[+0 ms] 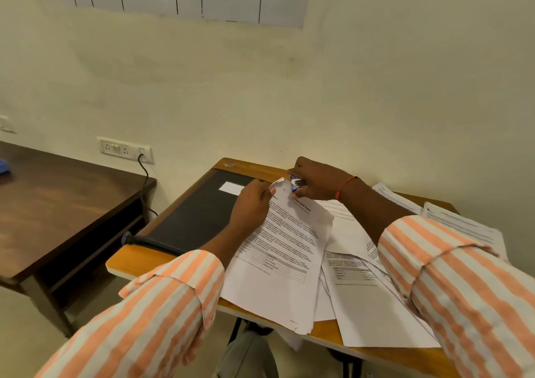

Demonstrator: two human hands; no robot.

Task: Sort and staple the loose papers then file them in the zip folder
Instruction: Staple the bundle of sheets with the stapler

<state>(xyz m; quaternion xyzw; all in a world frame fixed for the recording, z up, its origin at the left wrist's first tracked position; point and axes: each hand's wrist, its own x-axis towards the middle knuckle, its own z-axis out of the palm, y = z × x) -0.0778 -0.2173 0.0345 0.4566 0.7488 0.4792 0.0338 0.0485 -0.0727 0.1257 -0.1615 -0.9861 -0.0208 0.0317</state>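
Closest to me, my striped sleeves point(162, 299) reach in from both sides over the desk point(136, 262). Loose papers point(373, 314) lie fanned and overlapping on its right half, and some hang past the near edge. On top of them lies the sheaf point(286, 250) I am working on, a few printed sheets set at a slant, with its lower end also over the edge. My left hand point(252, 204) pinches the sheaf at its far left corner, fingers curled and thumb on top, and the corner lifts and curls a little. Just beside it my right hand point(318, 181), a red thread point(344, 185) round the wrist, is curled round the blue stapler point(296, 185) and holds it at that same top edge. I cannot tell whether the stapler's mouth is round the paper or only beside it. Left of my hands the black folder point(197, 212) lies flat on the desk, a white label point(231, 188) near its far end, and the sheaf's left edge overlaps it. More papers point(463, 227) lie past my right forearm at the far right. Off to the left stands a dark table point(58, 204), apart from the desk. Behind it a socket point(126, 149) sits on the wall, with a black cable point(144, 181) hanging down from it.
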